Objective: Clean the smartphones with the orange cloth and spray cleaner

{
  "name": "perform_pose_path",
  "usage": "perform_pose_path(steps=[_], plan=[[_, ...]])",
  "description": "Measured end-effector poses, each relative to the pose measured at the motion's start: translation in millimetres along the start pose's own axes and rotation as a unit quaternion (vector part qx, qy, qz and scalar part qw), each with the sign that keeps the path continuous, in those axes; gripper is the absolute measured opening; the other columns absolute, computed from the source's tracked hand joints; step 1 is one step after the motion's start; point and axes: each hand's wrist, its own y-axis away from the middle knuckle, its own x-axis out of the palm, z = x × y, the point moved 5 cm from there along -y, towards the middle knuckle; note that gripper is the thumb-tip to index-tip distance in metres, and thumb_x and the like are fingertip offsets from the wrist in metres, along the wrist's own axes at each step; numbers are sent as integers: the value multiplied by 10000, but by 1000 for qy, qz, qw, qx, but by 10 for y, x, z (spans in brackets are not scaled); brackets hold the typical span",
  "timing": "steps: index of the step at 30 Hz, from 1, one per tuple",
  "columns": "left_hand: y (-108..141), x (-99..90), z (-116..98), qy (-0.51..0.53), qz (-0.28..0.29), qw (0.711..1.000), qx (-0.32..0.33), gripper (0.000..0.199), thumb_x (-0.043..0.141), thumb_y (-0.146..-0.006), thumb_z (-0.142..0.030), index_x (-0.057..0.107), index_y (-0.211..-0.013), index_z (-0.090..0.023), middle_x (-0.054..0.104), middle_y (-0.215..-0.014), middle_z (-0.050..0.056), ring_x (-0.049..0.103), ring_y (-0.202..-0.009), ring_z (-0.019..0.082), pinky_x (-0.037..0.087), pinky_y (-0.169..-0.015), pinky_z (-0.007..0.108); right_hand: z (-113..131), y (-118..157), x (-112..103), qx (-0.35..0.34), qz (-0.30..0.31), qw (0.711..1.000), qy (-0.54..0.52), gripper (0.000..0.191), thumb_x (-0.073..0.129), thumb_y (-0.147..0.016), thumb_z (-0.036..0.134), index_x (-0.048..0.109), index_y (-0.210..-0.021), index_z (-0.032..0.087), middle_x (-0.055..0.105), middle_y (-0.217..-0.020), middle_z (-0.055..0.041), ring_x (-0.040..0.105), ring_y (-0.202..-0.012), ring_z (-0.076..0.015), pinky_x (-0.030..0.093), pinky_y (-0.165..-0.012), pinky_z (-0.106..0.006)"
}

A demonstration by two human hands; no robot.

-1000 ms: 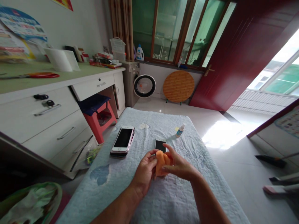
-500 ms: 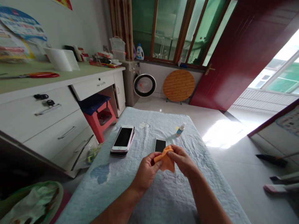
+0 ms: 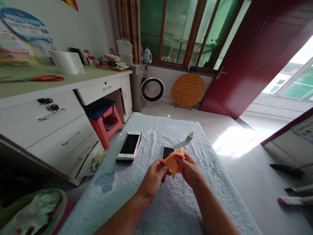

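An orange cloth [image 3: 174,163] is being held between the left hand [image 3: 154,178] and the right hand [image 3: 192,169], pinched closed on its two sides above the quilted cover [image 3: 137,202]. Just beyond it, a white smartphone [image 3: 168,151] is seen lying flat, partly hidden, with a stack of phones [image 3: 129,147] to the left and a small spray bottle [image 3: 189,137] standing to the right.

Glare from right, dim left.
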Motion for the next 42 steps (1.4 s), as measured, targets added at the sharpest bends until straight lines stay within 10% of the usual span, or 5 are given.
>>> perform_pose_path(steps=[4, 12, 21, 33, 42], plan=[[-27, -94, -52, -110, -57, 990, 67, 252, 659, -765, -295, 622, -975, -160, 640, -836, 24, 568, -729, 140, 432, -704, 248, 50, -49, -181, -50, -109, 993, 18, 430, 735, -689, 393, 500, -1011, 233, 609, -767, 31, 569, -625, -128, 462, -583, -236], [-15, -168, -148, -316, -112, 933, 134, 290, 557, -758, -216, 596, -1043, -178, 625, -1021, 62, 565, -904, 196, 450, -830, 339, -47, -78, -135, -43, -75, 982, 167, 319, 651, -736, 405, 445, -909, 232, 564, -681, 51, 523, -545, -120, 413, -483, -218], [-51, -197, -181, -451, -132, 862, 192, 344, 536, -759, -103, 578, -1092, -179, 626, -1094, 71, 529, -1054, 232, 408, -951, 394, 14, -178, -157, -202, -102, 862, 453, 197, 531, -830, 314, 588, -967, 185, 603, -817, -20, 558, -719, -144, 439, -681, -256], [-22, -112, -91, -600, -105, 781, 138, 490, 653, -725, -198, 565, -1207, -219, 594, -1231, 51, 476, -1141, 256, 341, -976, 381, 37, -188, -124, -244, -138, 797, 536, 162, 432, -897, 242, 588, -928, 207, 522, -957, -42, 538, -749, -129, 428, -641, -232], [-15, -104, -76, -619, -84, 770, 133, 493, 650, -743, -231, 566, -1229, -231, 605, -1224, 45, 489, -1126, 251, 326, -980, 376, -10, -173, -13, -243, -4, 762, 600, 168, 563, -827, 185, 671, -954, 208, 584, -1057, -71, 517, -958, -207, 426, -878, -341]])
